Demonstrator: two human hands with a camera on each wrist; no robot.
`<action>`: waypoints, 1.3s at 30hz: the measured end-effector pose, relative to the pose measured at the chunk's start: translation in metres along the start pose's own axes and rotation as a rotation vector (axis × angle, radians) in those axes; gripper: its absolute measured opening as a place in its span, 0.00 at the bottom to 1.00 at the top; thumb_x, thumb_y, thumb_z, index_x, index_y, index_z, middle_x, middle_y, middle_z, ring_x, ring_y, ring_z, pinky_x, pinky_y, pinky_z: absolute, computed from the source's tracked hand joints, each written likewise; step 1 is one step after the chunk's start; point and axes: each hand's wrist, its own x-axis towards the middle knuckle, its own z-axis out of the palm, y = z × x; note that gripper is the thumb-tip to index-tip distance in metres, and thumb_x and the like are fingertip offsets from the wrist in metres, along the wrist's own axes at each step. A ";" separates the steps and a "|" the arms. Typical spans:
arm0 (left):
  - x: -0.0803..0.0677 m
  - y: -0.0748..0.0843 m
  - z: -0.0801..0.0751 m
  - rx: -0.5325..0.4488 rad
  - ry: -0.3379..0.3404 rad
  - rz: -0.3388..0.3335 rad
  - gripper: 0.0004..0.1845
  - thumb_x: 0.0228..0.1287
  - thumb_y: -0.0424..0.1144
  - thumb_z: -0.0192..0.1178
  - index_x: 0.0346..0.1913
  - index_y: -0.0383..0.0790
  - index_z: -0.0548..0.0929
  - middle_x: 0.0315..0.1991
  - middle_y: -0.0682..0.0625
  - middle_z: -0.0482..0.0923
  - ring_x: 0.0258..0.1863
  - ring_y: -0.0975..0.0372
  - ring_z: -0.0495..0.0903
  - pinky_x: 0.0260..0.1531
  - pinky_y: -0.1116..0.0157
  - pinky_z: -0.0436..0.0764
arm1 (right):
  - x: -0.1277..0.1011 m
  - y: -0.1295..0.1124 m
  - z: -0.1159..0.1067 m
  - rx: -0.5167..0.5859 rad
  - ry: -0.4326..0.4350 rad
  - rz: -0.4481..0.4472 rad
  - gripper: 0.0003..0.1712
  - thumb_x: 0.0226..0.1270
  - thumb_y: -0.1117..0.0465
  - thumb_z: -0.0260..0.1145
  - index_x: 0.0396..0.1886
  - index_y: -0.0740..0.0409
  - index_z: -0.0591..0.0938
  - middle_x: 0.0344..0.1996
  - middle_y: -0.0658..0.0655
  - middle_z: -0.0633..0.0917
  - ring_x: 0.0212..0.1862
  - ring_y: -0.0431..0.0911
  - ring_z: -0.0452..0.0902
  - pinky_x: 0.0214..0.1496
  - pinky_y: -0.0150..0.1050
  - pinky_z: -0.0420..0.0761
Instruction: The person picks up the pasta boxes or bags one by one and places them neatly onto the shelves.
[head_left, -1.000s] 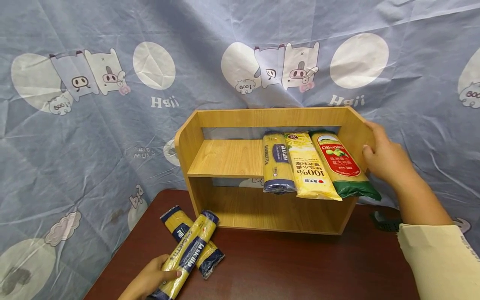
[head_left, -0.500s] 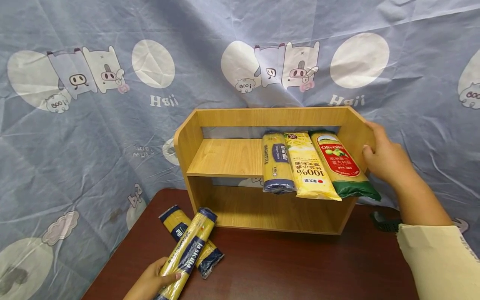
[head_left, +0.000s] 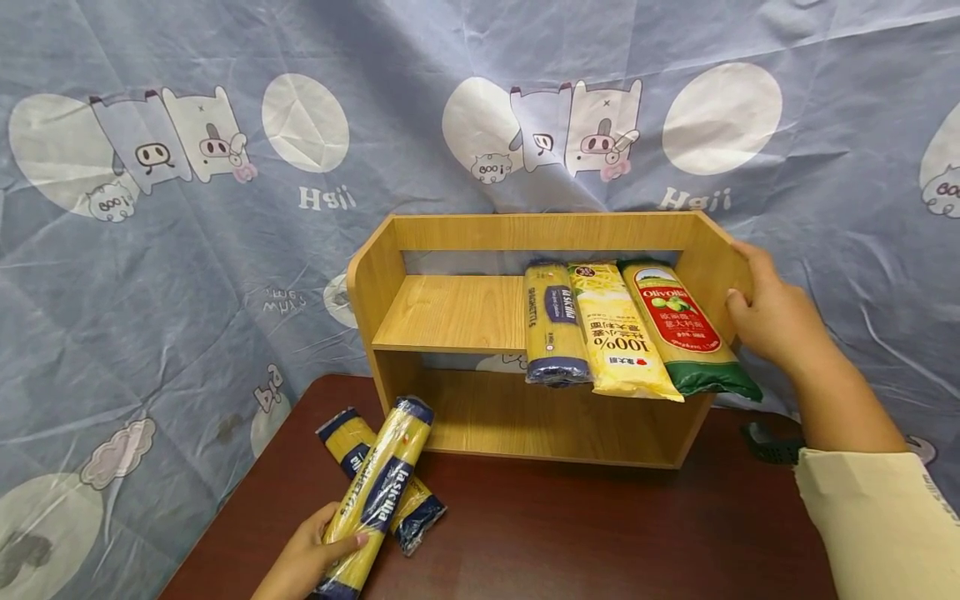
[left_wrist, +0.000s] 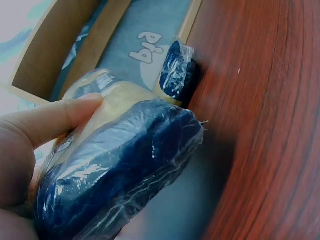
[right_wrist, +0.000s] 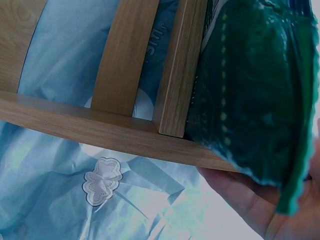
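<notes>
Backdrop cloth (head_left: 187,275): blue-grey, printed with cartoon pigs and pale circles; hangs behind everything, unchanged.

Table (head_left: 570,533): dark red-brown wood.

Shelf unit (head_left: 457,312): light wood, two tiers, standing at the table's far edge. Same place as a second ago.

Right hand (head_left: 772,321): fingers and thumb curled round the shelf unit's right side panel, gripping it; position unchanged. Cream sleeve (head_left: 877,521) at the table's right edge.

Upper tier, right half, three packets lying side by side with their ends over the front edge: green-ended packet (head_left: 682,329) with red label, nearest the right panel; yellow packet (head_left: 618,333) in the middle; blue-ended spaghetti packet (head_left: 553,321) on the left. None has moved.

Left hand (head_left: 303,558): at the table's near left corner, fingers wrapped round the lower end of a held spaghetti packet (head_left: 378,492). That packet's far end now sits slightly higher and closer to the shelf unit's lower left corner than before.

Second spaghetti packet (head_left: 352,437): lies flat on the table beneath the held one, crossing under it; not shifted.
</notes>
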 end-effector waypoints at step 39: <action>-0.003 0.024 0.021 -0.042 0.080 0.057 0.35 0.70 0.42 0.64 0.71 0.31 0.61 0.47 0.42 0.84 0.41 0.53 0.86 0.38 0.56 0.87 | 0.000 0.001 0.002 -0.002 0.026 -0.014 0.39 0.76 0.60 0.49 0.82 0.52 0.47 0.47 0.88 0.74 0.43 0.76 0.73 0.41 0.68 0.71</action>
